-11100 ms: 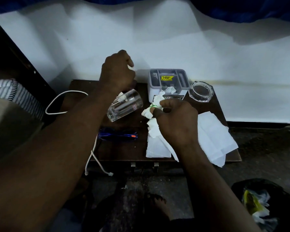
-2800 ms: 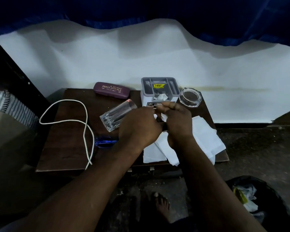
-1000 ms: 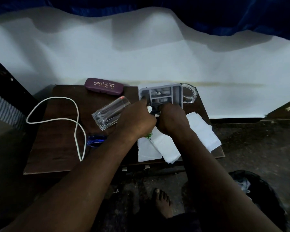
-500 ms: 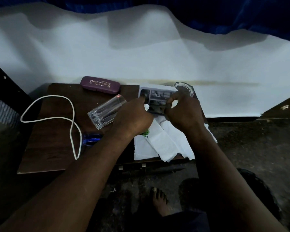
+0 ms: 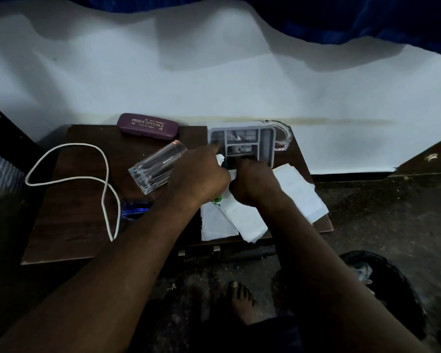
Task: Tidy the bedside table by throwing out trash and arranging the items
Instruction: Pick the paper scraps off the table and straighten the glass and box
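A grey organiser tray (image 5: pixel 265 146) is tipped up on its near edge at the back of the dark wooden bedside table (image 5: pixel 74 225), its compartments facing me with small white bits inside. My left hand (image 5: pixel 201 174) holds its left rim, forefinger stretched up the side. My right hand (image 5: pixel 252 184) grips its lower edge from below. A crumpled tissue (image 5: pixel 220 159) with green print peeks out between and under my hands. Flat white tissues (image 5: pixel 298 192) lie beneath them.
A clear tumbler (image 5: pixel 155 166) lies on its side by my left hand. A purple spectacle case (image 5: pixel 148 126) sits at the back, a glass ashtray (image 5: pixel 283 136) behind the tray. A white cable (image 5: pixel 69 174) loops left, near blue glasses (image 5: pixel 135 210). A black-lined bin (image 5: pixel 382 281) stands on the floor right.
The tray, flat on the table 2.8 s ago, has been tipped up by both hands. Since half a second ago my right hand moved from its right side to its lower edge.
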`<state>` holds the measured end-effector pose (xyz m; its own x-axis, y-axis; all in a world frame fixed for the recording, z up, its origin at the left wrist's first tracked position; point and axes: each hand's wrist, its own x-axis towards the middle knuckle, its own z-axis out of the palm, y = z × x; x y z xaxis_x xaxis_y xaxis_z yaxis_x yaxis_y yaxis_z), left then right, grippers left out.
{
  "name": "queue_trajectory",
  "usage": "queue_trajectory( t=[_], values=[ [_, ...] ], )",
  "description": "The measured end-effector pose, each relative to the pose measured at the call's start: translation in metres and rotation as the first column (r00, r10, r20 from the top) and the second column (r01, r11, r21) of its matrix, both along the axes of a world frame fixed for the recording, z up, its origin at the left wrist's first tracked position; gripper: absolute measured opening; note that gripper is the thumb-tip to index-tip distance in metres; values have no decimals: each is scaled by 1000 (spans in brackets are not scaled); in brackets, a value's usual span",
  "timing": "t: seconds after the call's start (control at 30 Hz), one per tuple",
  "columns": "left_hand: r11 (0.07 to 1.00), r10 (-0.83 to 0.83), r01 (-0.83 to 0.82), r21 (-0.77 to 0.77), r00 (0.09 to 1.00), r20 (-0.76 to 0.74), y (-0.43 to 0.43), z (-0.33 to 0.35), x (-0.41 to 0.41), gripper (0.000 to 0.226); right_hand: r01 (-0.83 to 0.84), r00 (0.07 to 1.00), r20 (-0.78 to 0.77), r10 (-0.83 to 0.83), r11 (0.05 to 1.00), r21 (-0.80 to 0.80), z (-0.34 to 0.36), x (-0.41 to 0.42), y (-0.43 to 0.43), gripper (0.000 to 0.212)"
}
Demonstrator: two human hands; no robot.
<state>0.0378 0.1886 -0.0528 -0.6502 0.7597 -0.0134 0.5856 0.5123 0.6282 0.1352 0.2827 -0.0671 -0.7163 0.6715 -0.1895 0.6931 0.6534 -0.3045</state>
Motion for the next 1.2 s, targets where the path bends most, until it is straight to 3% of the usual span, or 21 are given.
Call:
queue_trajectory(
  t=[0.17,0.33,0.43,0.6,0.7,1.0,1.13,1.2],
  values=[
    [1000,-29,29,-2,1000,-2,0,-3,1,67,21,1000,-8,-21,999,25,-5,-1,4,41],
    [1000,-14,14,-1,1000,28,1,-6,0,48,33,996,-90,-24,995,90,4,-1,7,33],
    [1000,-8,8,-7,998,64,0,-6,0,40,122,973,-210,-99,988,100,17,1,8,27],
    [999,-2,4,-39,999,55,-1,-4,-4,39,361,821,-457,-341,931,-46,34,8,16,17],
    [999,-1,4,-36,997,73,-3,-2,-4,39,400,750,-535,-389,911,-102,35,9,17,19],
    [999,-15,16,-28,999,44,-1,-4,-2,40,321,769,-504,-394,919,-229,29,7,18,8],
    [1000,-7,8,-19,999,36,-1,-6,-3,41,342,724,-537,-433,901,-265,34,11,17,28],
    [1000,-7,8,-16,999,38,-1,-7,-4,39,344,700,-546,-460,887,-307,35,12,16,26]
  ],
)
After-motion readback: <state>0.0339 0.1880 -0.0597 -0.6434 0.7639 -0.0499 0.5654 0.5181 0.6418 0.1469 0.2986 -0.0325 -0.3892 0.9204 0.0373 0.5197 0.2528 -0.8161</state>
